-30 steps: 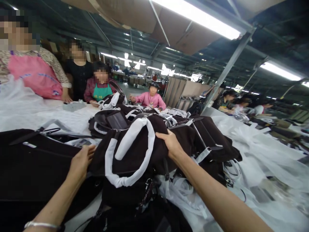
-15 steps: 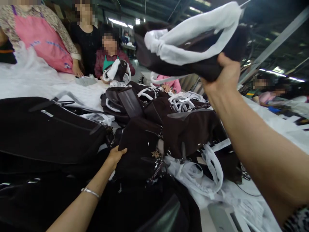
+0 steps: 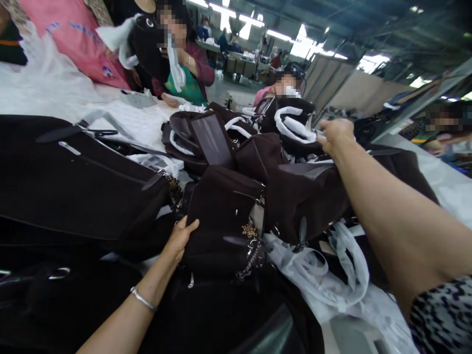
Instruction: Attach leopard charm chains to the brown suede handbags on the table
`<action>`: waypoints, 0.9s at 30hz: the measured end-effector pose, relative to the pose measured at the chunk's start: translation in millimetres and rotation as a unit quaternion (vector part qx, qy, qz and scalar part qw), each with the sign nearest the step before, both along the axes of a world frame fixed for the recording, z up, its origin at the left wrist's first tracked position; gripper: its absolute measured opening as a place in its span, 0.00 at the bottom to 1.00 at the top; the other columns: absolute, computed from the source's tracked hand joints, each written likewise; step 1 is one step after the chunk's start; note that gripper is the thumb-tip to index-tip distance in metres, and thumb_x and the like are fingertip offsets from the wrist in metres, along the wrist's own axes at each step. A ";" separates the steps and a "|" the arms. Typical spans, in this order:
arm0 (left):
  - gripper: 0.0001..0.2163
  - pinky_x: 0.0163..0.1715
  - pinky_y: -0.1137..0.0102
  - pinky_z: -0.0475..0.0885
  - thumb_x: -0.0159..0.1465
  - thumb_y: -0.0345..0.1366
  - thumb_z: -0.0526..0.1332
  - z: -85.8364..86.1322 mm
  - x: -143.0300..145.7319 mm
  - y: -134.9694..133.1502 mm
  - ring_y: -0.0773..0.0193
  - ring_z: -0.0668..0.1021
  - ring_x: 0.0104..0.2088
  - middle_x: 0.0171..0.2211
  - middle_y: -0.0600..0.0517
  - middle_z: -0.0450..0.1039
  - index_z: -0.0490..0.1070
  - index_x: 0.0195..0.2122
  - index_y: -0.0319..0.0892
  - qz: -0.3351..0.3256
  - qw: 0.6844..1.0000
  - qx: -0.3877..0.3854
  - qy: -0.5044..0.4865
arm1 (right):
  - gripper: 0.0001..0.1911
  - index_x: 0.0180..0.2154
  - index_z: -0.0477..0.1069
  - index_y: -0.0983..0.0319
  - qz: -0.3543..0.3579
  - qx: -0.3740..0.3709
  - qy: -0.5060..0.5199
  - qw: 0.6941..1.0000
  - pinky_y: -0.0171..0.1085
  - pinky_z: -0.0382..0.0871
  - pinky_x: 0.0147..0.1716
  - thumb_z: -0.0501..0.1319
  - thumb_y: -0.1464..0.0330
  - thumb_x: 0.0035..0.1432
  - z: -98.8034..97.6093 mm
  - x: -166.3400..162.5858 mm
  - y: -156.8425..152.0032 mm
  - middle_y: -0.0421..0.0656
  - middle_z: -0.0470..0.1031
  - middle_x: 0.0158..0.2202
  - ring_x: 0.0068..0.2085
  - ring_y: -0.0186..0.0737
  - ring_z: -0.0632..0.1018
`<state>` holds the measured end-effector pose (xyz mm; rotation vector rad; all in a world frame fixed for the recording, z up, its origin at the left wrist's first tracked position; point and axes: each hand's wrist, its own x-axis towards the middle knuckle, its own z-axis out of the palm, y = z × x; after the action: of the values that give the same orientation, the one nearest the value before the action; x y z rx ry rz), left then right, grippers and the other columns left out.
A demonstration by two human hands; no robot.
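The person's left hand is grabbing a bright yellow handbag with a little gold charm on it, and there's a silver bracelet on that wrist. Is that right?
Not quite. In the head view the left hand grips a dark brown fabric handbag, not a bright yellow one. The rest holds: a little gold charm hangs on that bag, and a thin silver bracelet sits on that wrist.

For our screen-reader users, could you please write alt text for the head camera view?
A person's left hand grips the edge of a dark brown handbag in a heap of similar bags, while the right hand reaches to a bag with a white-wrapped handle farther back. Co-workers sit across the white-covered table.
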<state>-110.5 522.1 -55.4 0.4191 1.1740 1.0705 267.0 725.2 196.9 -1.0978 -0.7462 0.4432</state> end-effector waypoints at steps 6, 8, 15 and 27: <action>0.26 0.48 0.64 0.78 0.56 0.35 0.70 19.2 -6.7 -20.5 0.55 0.83 0.44 0.47 0.46 0.80 0.68 0.57 0.45 -0.022 0.997 0.051 -0.061 | 0.22 0.51 0.69 0.74 0.094 0.001 -0.260 0.961 0.37 0.68 0.33 0.61 0.73 0.55 45.3 -40.4 -90.2 0.55 0.80 0.45 0.39 0.35 0.81; 0.27 0.51 0.63 0.77 0.56 0.36 0.70 30.3 -10.6 -28.8 0.55 0.82 0.46 0.49 0.46 0.79 0.68 0.58 0.45 -0.018 0.996 0.059 -0.065 | 0.18 0.48 0.73 0.72 0.237 -0.066 -0.279 0.928 0.36 0.70 0.33 0.61 0.69 0.58 45.7 -57.1 -143.1 0.48 0.82 0.39 0.34 0.31 0.81; 0.26 0.58 0.62 0.71 0.58 0.32 0.69 78.8 -35.1 -66.3 0.56 0.80 0.50 0.49 0.48 0.80 0.68 0.58 0.47 0.050 0.990 0.089 -0.092 | 0.17 0.29 0.77 0.65 0.385 -0.452 -0.250 0.765 0.33 0.74 0.25 0.67 0.56 0.54 -51.3 -67.1 -294.0 0.43 0.79 0.25 0.26 0.36 0.78; 0.16 0.58 0.68 0.71 0.68 0.32 0.55 141.2 -79.1 -155.7 0.65 0.82 0.46 0.47 0.56 0.81 0.74 0.53 0.53 0.100 0.945 0.171 -0.259 | 0.13 0.42 0.77 0.58 0.390 -0.220 -0.206 0.870 0.42 0.67 0.53 0.68 0.66 0.53 -36.8 -158.1 -403.4 0.44 0.77 0.47 0.50 0.42 0.76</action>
<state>-189.6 366.5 85.8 0.2607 0.5689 1.4627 108.9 321.8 160.2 -1.3028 -1.5368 1.1282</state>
